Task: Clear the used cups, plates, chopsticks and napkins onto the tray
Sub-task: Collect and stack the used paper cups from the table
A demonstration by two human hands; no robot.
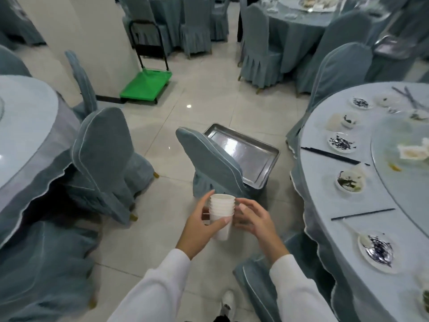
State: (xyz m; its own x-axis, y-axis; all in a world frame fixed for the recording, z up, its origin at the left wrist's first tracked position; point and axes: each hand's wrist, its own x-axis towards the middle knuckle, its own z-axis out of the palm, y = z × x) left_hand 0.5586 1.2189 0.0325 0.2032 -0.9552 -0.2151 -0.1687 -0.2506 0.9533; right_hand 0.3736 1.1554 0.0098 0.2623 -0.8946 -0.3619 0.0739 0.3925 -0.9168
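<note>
Stack of plain white cups (221, 214), no writing, held short of the tray (246, 156).
Left hand (204, 226) grips it; right hand (253, 219) hovers beside, fingers loosely apart.

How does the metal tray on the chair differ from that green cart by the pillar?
The metal tray is shiny bare steel; the green cart is bright matte green. The tray rests on a covered chair, while the cart stands on the floor. The cart has a tall black handle; the tray shows none, only a raised rim. Both are flat, rectangular and hold nothing.
</note>
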